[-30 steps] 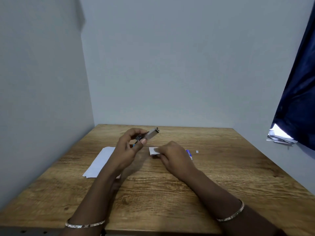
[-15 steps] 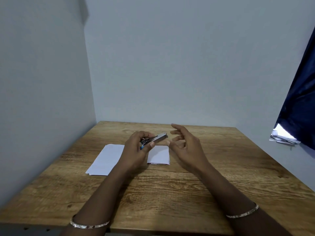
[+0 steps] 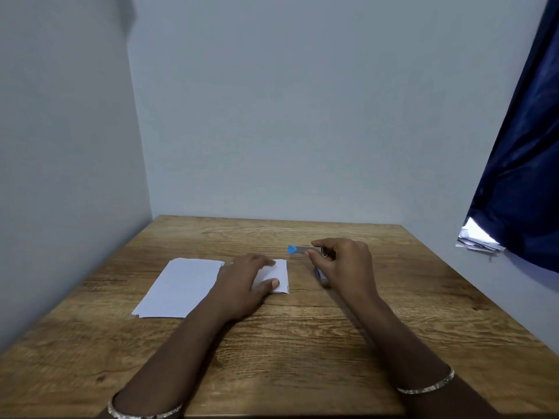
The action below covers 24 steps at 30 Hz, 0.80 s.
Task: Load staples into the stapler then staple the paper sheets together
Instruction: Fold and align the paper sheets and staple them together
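Observation:
My right hand [image 3: 348, 267] pinches a small silver stapler [image 3: 302, 250] with a blue tip, held just above the table and pointing left. My left hand [image 3: 245, 282] lies flat on a small white stack of paper sheets [image 3: 279, 273], with its fingers along the far edge and its thumb on top. A larger white sheet [image 3: 181, 287] lies to the left, partly under my left wrist. A small blue and white object [image 3: 320, 275], perhaps the staple box, peeks out beneath my right hand.
The wooden table [image 3: 302, 343] sits in a corner, with walls at the left and the back. A dark blue curtain [image 3: 520, 176] hangs at the right over a pile of papers [image 3: 478, 241] beyond the table's edge.
The stapler has passed from my left hand to my right hand, which moved right. My left hand has dropped onto the small paper stack.

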Motion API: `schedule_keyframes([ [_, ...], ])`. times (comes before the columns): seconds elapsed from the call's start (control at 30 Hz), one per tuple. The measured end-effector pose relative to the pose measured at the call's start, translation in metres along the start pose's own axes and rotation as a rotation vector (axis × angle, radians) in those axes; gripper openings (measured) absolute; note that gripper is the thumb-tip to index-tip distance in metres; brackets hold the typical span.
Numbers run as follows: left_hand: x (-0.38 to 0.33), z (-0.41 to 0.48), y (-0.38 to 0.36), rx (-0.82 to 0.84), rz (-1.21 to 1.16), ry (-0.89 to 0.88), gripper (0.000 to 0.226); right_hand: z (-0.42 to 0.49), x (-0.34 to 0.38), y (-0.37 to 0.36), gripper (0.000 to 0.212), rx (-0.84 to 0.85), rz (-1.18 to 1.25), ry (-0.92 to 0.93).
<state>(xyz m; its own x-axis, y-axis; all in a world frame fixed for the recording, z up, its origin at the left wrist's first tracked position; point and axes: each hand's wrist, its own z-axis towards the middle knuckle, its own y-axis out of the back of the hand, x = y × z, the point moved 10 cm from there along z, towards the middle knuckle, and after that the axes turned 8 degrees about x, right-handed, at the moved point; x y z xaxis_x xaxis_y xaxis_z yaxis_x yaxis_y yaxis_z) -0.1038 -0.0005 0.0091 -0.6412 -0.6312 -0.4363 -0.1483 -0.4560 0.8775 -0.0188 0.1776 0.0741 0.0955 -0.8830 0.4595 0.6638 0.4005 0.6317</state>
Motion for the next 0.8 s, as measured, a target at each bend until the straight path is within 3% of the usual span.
schedule_keyframes([
  [0.1,0.005,0.000,-0.006,0.065,0.074,0.041,0.042,-0.007,0.007,0.000,0.024,-0.017,-0.092,0.029],
  [0.53,0.013,0.000,-0.006,0.069,0.078,0.073,0.042,-0.026,0.045,-0.060,0.024,0.264,-0.711,0.229],
  [0.8,0.014,-0.001,-0.007,0.069,0.063,0.062,0.041,-0.030,0.044,-0.067,0.033,0.342,-0.707,0.207],
])
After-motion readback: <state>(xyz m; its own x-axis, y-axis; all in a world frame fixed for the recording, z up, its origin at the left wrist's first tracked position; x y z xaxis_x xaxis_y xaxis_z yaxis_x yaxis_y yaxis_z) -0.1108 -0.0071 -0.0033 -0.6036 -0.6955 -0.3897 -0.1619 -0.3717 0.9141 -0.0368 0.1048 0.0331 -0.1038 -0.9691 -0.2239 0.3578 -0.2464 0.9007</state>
